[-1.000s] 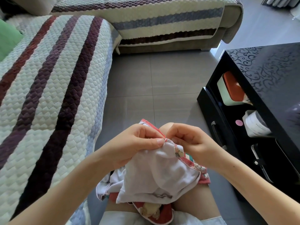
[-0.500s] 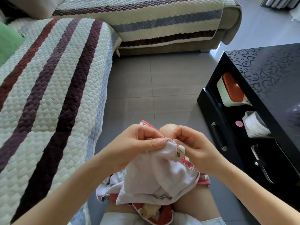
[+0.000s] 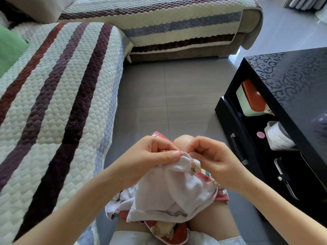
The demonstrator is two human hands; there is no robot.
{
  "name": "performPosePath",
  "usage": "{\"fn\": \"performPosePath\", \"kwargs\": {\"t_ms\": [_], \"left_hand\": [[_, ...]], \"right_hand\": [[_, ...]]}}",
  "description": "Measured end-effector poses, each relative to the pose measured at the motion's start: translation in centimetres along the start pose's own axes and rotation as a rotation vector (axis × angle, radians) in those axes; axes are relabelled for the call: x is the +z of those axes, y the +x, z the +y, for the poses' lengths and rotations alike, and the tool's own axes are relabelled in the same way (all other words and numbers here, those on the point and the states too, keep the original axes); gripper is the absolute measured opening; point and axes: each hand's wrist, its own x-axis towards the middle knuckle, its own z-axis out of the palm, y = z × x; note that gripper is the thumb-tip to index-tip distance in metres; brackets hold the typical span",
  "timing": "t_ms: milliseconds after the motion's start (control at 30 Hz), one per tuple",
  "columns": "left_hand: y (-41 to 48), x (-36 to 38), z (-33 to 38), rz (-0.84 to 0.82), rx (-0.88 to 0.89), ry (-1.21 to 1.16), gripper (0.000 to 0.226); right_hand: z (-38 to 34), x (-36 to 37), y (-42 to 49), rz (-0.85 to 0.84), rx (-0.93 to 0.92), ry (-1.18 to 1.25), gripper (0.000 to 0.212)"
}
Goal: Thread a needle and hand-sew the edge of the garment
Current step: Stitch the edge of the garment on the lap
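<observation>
Hands first: you have two in view, both up over your one bare knee [image 3: 184,140] and both busy at the same spot. Your left hand [image 3: 150,156] is curled, its thumb and fingers pinching the top edge of the single garment [image 3: 173,191], a white piece with a red patterned trim. Your right hand [image 3: 212,158] is curled too, fingertips pinched tight against that same edge just beside the left thumb; whether a needle sits between them is too small to tell. One red thread [image 3: 176,145] loops up from the hem between your two hands. The rest of the garment hangs bunched down onto your lap. To your left lies a sofa [image 3: 62,103] under a quilted striped cover, with one green cushion [image 3: 8,50] at the far edge. To your right stands one black cabinet [image 3: 292,76], and its open shelf holds one box [image 3: 251,98] with an orange lid, one white tub [image 3: 277,137] and one small pink disc [image 3: 260,134].
</observation>
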Motion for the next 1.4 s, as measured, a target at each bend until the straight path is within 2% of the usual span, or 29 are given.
{"fn": "performPosePath", "kwargs": {"t_ms": [500,833,1133,1267,1400], "left_hand": [[-0.1,0.3,0.0,-0.030,0.006,-0.046,0.016],[0.2,0.7,-0.6,0.027,-0.007,0.014,0.012],[0.4,1.2,-0.9,0.052,0.073,0.003,0.015],[0.5,1.1,-1.3,0.121,0.105,0.020,0.014],[0.4,0.9,-1.6,0.220,0.110,0.091,0.015]], "right_hand": [[-0.7,0.4,-0.4,0.020,-0.023,-0.009,0.008],[-0.7,0.2,-0.5,0.001,-0.053,-0.046,0.005],[0.8,-0.4,-0.8,0.016,-0.107,-0.209,0.009],[0.7,0.3,-0.6,0.092,-0.160,-0.243,0.010],[0.4,0.6,-0.6,0.109,-0.097,-0.213,0.017]]}}
